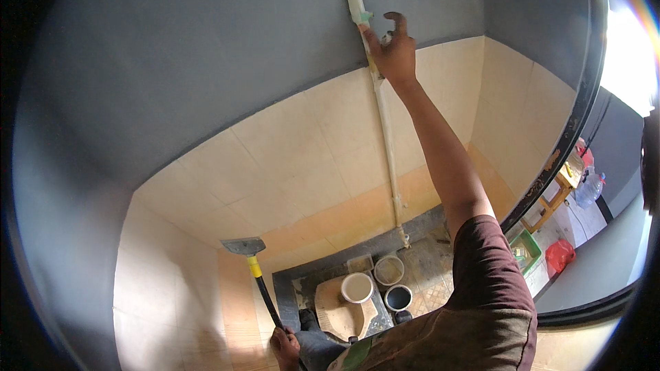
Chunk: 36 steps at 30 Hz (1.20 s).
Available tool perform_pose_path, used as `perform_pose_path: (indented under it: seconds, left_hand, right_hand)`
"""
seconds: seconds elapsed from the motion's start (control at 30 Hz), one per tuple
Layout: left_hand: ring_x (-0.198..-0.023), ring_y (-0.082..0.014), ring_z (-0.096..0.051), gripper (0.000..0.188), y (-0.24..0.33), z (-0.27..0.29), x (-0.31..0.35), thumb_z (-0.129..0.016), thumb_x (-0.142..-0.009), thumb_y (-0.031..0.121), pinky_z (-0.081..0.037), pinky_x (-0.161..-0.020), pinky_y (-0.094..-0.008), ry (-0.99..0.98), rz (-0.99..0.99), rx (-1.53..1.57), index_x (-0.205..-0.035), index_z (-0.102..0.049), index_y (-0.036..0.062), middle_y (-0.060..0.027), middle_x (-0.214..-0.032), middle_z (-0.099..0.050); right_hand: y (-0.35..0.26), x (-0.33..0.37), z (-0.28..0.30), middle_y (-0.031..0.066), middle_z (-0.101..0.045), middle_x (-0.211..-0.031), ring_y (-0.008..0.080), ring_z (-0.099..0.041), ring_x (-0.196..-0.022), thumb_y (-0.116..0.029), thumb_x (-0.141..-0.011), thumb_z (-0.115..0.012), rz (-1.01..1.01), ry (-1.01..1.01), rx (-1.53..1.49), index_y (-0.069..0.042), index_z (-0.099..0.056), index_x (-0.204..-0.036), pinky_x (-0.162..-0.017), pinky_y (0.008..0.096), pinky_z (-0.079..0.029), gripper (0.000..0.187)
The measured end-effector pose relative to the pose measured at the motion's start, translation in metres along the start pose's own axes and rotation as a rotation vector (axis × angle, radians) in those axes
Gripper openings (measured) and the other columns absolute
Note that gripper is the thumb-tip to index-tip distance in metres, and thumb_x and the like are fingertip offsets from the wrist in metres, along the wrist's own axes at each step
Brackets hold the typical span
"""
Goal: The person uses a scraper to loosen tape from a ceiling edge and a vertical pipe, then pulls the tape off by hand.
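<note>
My left hand [286, 349], low in the picture, is wrapped round the black handle of a scraper [245, 246]. The scraper has a yellow collar and a wide, flat grey head, which is raised in front of the tiled wall. My right arm reaches far up to a pale pipe [386, 137] running down the wall. There my right hand [397, 58] has its thumb over the pipe and its index finger bent apart from the thumb. A small whitish piece shows between them; whether it belongs to the pipe I cannot tell. A green fitting [364, 18] sits just above the thumb.
Below stand a white bucket [357, 282] on a wooden stool top [330, 309], another bucket [389, 262] and a dark-filled bucket [399, 309]. A tap [404, 238] ends the pipe. At right, past a dark door frame [550, 172], are a green crate [528, 247] and a red bag [560, 256].
</note>
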<state>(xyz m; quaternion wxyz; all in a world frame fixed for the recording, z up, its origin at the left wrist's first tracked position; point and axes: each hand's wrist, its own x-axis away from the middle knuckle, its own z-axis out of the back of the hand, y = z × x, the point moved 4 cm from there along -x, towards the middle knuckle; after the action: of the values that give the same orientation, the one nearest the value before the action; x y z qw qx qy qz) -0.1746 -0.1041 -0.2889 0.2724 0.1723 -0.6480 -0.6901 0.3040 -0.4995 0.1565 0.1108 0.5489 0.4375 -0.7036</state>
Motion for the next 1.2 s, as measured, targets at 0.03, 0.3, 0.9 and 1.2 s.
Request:
perform_pose_path:
  seconds: [0.03,0.3,0.9,1.2]
  left_hand:
    - [-0.04,-0.0095,-0.039,0.061,0.001,-0.003,0.003,-0.036,-0.109,0.058,-0.033,-0.04,-0.0275,0.026,-0.004,-0.008,-0.087,-0.055,0.0043,0.0032,-0.054,-0.04]
    - [-0.042,-0.0098,-0.042,0.061,-0.021,-0.014,-0.019,-0.039,-0.108,0.06,-0.034,-0.04,-0.0268,0.639,0.149,-0.044,-0.089,-0.056,0.0045,0.0028,-0.055,-0.042]
    - [-0.084,-0.016,-0.059,0.029,-0.072,0.034,0.0,-0.056,-0.107,0.035,-0.048,-0.066,-0.0296,0.144,-0.013,0.047,-0.12,-0.061,0.0095,-0.0049,-0.101,-0.063]
    - [-0.077,-0.0152,-0.059,0.024,-0.06,0.049,-0.004,-0.055,-0.108,0.033,-0.048,-0.062,-0.0307,0.155,-0.507,-0.771,-0.117,-0.062,0.0123,-0.0044,-0.091,-0.065]
  right_hand:
    - [0.003,0.0,-0.004,0.0182,-0.07,-0.073,0.0341,-0.072,-0.066,-0.026,-0.101,-0.064,0.045,-0.057,0.122,-0.006,-0.06,-0.122,-0.066,0.0415,-0.057,0.03]
    - [0.027,-0.015,-0.025,0.0188,-0.07,-0.073,0.0357,-0.072,-0.068,-0.023,-0.1,-0.06,0.517,-0.241,0.444,-0.006,-0.066,-0.118,-0.064,0.0472,-0.058,0.026]
    - [0.069,0.016,-0.011,0.0083,-0.067,-0.08,0.0152,-0.062,-0.063,-0.017,-0.098,-0.067,-0.533,0.336,-0.915,-0.001,-0.071,-0.104,-0.061,0.0314,-0.051,0.018]
    - [0.061,-0.017,-0.038,0.0129,-0.066,-0.078,0.0206,-0.058,-0.07,-0.029,-0.094,-0.073,-0.098,-0.064,-0.286,0.004,-0.07,-0.095,-0.068,0.036,-0.05,0.033]
